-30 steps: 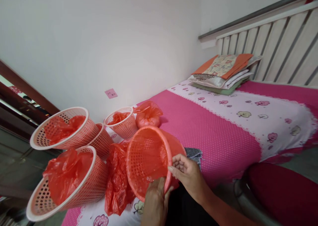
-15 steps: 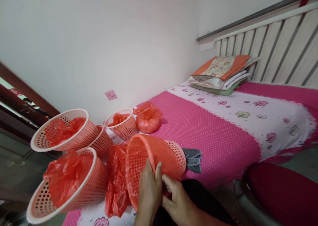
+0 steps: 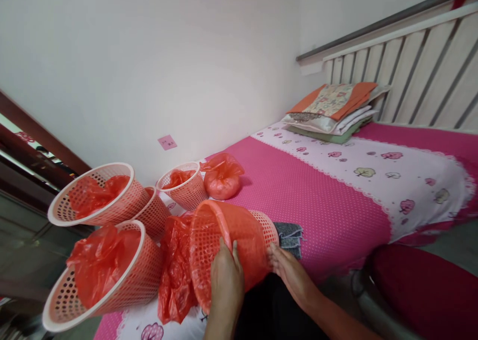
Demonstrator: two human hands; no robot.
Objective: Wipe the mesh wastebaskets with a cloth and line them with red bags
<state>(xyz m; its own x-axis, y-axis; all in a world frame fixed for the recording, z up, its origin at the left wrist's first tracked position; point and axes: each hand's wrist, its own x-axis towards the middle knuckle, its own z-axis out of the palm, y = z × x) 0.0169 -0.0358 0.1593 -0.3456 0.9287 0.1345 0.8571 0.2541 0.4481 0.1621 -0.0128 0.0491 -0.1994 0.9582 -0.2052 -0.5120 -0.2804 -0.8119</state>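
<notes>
A perforated plastic basket [image 3: 269, 229] lies tipped on its side in front of me, its mouth facing left. An orange-red plastic bag [image 3: 244, 240] lines it and is folded out over the rim and down the outside. My left hand [image 3: 227, 275] grips the bag-covered rim, fingers inside the mouth and thumb outside. Near the basket's base, my right hand [image 3: 286, 268] lies against the side with its fingers extended. Just left of the mouth is a crumpled red plastic bag [image 3: 177, 275].
Several similar baskets [image 3: 130, 285] with red bags stand at the left. A knotted, filled red bag [image 3: 223, 178] sits behind. Grey cloth [image 3: 290, 238] lies beyond the basket's base on the pink bedspread [image 3: 328, 210]. Folded bedding [image 3: 332, 108] is farther back; a dark red stool [image 3: 425, 285] is at right.
My right hand has moved from beside the rim, near my left hand, rightward to the basket's base, and its fingers have straightened. My left hand keeps its grip on the rim.
</notes>
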